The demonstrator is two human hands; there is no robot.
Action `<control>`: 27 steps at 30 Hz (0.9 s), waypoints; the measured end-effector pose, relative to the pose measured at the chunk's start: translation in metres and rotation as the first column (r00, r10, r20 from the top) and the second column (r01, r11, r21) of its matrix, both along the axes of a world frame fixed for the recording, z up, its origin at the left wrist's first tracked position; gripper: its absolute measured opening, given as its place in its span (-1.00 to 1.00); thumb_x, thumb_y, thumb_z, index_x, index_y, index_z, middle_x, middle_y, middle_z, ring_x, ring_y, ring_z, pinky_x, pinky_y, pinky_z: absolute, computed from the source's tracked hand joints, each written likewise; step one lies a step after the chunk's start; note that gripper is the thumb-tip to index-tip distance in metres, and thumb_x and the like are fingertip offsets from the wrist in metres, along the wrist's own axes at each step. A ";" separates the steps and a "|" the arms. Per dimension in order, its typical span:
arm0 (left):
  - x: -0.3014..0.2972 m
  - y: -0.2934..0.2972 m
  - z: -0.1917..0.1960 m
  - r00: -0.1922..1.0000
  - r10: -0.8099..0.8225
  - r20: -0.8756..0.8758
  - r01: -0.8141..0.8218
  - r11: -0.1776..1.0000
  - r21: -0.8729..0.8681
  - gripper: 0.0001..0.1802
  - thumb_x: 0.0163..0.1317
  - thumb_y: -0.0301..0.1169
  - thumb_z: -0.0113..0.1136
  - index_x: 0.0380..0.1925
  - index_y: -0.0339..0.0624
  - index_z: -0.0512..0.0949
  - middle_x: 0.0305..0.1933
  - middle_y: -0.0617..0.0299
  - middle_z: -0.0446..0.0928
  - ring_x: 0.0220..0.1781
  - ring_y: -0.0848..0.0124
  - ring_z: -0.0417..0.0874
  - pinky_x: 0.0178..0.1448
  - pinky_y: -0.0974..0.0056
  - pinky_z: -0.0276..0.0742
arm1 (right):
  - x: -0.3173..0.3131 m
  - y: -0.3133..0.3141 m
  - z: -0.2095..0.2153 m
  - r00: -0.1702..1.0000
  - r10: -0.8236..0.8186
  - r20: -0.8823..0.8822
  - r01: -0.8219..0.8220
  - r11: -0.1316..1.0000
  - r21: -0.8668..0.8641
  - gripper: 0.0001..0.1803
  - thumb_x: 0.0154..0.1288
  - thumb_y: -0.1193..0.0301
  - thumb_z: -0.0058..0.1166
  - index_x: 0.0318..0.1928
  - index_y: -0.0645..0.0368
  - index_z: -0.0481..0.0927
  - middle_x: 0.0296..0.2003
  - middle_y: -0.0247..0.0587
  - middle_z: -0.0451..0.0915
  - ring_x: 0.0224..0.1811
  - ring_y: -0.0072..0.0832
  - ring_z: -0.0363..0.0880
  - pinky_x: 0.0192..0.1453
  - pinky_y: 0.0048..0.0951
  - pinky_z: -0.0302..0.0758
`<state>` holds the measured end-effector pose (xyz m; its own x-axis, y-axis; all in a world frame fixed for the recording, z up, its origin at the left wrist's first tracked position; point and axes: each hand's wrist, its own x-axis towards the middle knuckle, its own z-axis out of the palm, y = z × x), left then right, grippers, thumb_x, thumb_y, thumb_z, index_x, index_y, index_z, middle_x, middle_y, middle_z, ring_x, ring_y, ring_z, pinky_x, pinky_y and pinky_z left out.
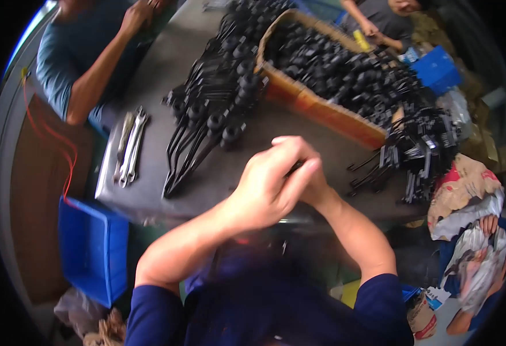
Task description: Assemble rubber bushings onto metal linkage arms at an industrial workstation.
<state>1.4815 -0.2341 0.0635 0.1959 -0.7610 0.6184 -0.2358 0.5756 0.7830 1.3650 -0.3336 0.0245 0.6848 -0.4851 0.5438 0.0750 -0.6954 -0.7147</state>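
My left hand (264,185) and my right hand (318,187) are pressed together above the near edge of the dark table. The left hand's fingers are curled and closed. A small dark spot shows between the hands, but what they grip is mostly hidden. Ahead and to the left lies a pile of black bent rods with round knobs (214,109), their thin ends pointing toward me. Beyond my hands, a long cardboard box (322,109) holds many small black parts. More black rods with hooked ends (414,150) are heaped by its right corner.
Several wrenches (131,147) lie on the table's left side. A blue bin (93,248) stands below the left corner. Co-workers sit at the far left (63,86), far right (380,29) and lower right (489,277). Another blue bin (437,70) and a paper sack (463,190) are to the right.
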 end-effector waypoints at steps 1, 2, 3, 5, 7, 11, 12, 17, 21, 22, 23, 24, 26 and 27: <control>0.003 0.003 -0.002 1.000 0.002 0.014 -0.003 0.999 0.040 -0.96 0.40 -0.55 0.10 -0.24 -0.30 0.47 -0.34 0.14 0.54 -0.35 0.36 0.56 -0.22 0.32 0.49 | -0.002 -0.005 0.006 0.989 -0.072 -0.127 0.081 0.994 0.072 -0.78 0.38 0.40 0.17 -0.04 0.20 0.58 -0.32 -0.16 0.66 -0.31 -0.45 0.65 -0.19 -0.42 0.57; 0.001 0.004 0.002 1.000 -0.008 0.030 0.007 0.999 0.054 -0.97 0.40 -0.56 0.10 -0.24 -0.30 0.47 -0.35 0.14 0.53 -0.37 0.36 0.55 -0.23 0.33 0.49 | -0.009 -0.016 0.016 0.985 -0.116 -0.130 0.131 0.985 0.113 -0.80 0.37 0.42 0.17 -0.06 0.21 0.59 -0.34 -0.16 0.66 -0.32 -0.45 0.64 -0.23 -0.43 0.57; 0.000 0.008 0.004 0.999 -0.008 0.048 0.004 0.997 0.083 -0.98 0.40 -0.57 0.10 -0.24 -0.30 0.47 -0.35 0.15 0.53 -0.38 0.37 0.55 -0.24 0.33 0.48 | -0.014 -0.025 0.023 0.980 -0.147 -0.132 0.168 0.971 0.169 -0.83 0.37 0.44 0.17 -0.08 0.22 0.61 -0.36 -0.15 0.66 -0.34 -0.46 0.63 -0.26 -0.44 0.56; -0.003 0.009 0.006 0.999 -0.008 0.051 0.005 0.997 0.075 -0.95 0.40 -0.55 0.12 -0.26 -0.29 0.46 -0.37 0.16 0.52 -0.40 0.39 0.53 -0.27 0.34 0.47 | -0.026 -0.059 0.046 0.947 -0.300 -0.116 0.282 0.947 -0.152 -0.90 0.32 0.49 0.18 -0.19 0.23 0.64 -0.35 -0.14 0.67 -0.40 -0.42 0.64 -0.31 -0.43 0.55; -0.003 0.014 0.007 1.000 0.003 0.027 -0.007 0.988 0.154 -0.90 0.33 -0.48 0.22 -0.26 -0.27 0.51 -0.35 0.04 0.58 -0.31 0.08 0.65 -0.20 0.17 0.57 | -0.039 -0.096 0.068 0.885 -0.426 -0.187 0.377 0.892 -0.249 -0.86 0.26 0.50 0.20 -0.17 0.23 0.65 -0.34 -0.12 0.66 -0.40 -0.36 0.64 -0.28 -0.39 0.56; -0.003 0.018 0.009 0.998 0.012 0.067 -0.021 0.990 0.140 -0.89 0.34 -0.46 0.21 -0.25 -0.27 0.52 -0.33 0.03 0.59 -0.30 0.08 0.65 -0.19 0.17 0.57 | -0.061 -0.167 0.091 0.691 -0.663 -0.287 0.513 0.730 -0.452 -0.66 0.20 0.50 0.18 0.02 0.23 0.57 -0.11 -0.02 0.62 -0.23 -0.21 0.65 -0.07 -0.26 0.59; -0.004 0.017 0.008 0.997 0.006 0.072 -0.012 0.996 0.087 -0.92 0.36 -0.49 0.18 -0.27 -0.27 0.50 -0.35 0.08 0.56 -0.37 0.18 0.58 -0.25 0.22 0.51 | -0.065 -0.182 0.089 0.683 -0.677 -0.274 0.500 0.707 -0.501 -0.63 0.19 0.52 0.17 0.04 0.21 0.56 -0.08 -0.01 0.61 -0.12 -0.15 0.63 0.02 -0.22 0.57; -0.004 0.014 0.005 0.994 0.003 0.107 -0.006 1.000 0.023 -0.94 0.35 -0.54 0.17 -0.29 -0.28 0.49 -0.37 0.12 0.54 -0.43 0.24 0.54 -0.31 0.27 0.46 | -0.061 -0.217 0.064 0.647 -0.700 -0.304 0.449 0.671 -0.590 -0.58 0.12 0.56 0.16 0.05 0.19 0.54 0.03 0.02 0.51 0.12 -0.04 0.53 0.20 -0.15 0.50; -0.005 0.016 0.003 0.994 0.020 0.109 -0.018 1.000 -0.012 -0.94 0.36 -0.53 0.17 -0.29 -0.28 0.49 -0.39 0.13 0.54 -0.43 0.25 0.55 -0.30 0.27 0.47 | -0.051 -0.208 0.070 0.626 -0.706 -0.332 0.457 0.676 -0.578 -0.69 0.06 0.56 0.22 -0.14 0.18 0.50 -0.10 0.01 0.50 0.05 -0.03 0.53 0.13 -0.13 0.51; -0.005 0.017 0.003 0.993 0.019 0.116 -0.017 1.000 -0.021 -0.94 0.36 -0.53 0.17 -0.29 -0.28 0.49 -0.39 0.13 0.54 -0.43 0.25 0.55 -0.30 0.27 0.47 | -0.049 -0.205 0.072 0.630 -0.694 -0.348 0.452 0.692 -0.562 -0.71 0.06 0.56 0.22 -0.17 0.17 0.49 -0.11 -0.01 0.50 0.05 -0.04 0.52 0.11 -0.13 0.51; -0.005 0.017 0.003 0.995 0.016 0.102 -0.016 1.000 0.000 -0.94 0.37 -0.53 0.16 -0.28 -0.28 0.49 -0.38 0.13 0.54 -0.43 0.27 0.54 -0.30 0.28 0.47 | -0.051 -0.203 0.075 0.629 -0.684 -0.368 0.448 0.707 -0.548 -0.73 0.06 0.56 0.22 -0.21 0.17 0.47 -0.12 -0.03 0.50 0.04 -0.04 0.52 0.09 -0.12 0.51; -0.006 0.017 0.004 0.996 0.014 0.089 -0.016 1.000 0.022 -0.94 0.38 -0.52 0.15 -0.27 -0.28 0.49 -0.38 0.13 0.54 -0.43 0.29 0.54 -0.31 0.29 0.47 | -0.055 -0.202 0.074 0.624 -0.676 -0.391 0.412 0.710 -0.571 -0.75 0.06 0.56 0.22 -0.24 0.17 0.46 -0.15 -0.04 0.51 0.00 -0.04 0.53 0.06 -0.11 0.51; -0.005 0.015 0.002 0.997 0.012 0.082 -0.014 0.999 0.033 -0.94 0.39 -0.52 0.14 -0.26 -0.27 0.48 -0.38 0.14 0.54 -0.43 0.32 0.54 -0.31 0.31 0.47 | -0.060 -0.201 0.071 0.646 -0.666 -0.374 0.412 0.716 -0.564 -0.75 0.06 0.57 0.20 -0.23 0.18 0.45 -0.20 -0.01 0.52 -0.08 -0.02 0.56 0.00 -0.10 0.53; -0.005 0.016 0.002 0.997 0.016 0.075 -0.019 0.998 0.052 -0.94 0.40 -0.51 0.13 -0.26 -0.27 0.48 -0.39 0.14 0.53 -0.44 0.35 0.53 -0.31 0.32 0.47 | -0.060 -0.195 0.075 0.648 -0.665 -0.371 0.435 0.724 -0.536 -0.74 0.06 0.57 0.19 -0.22 0.19 0.45 -0.21 -0.01 0.53 -0.10 -0.02 0.56 -0.02 -0.10 0.54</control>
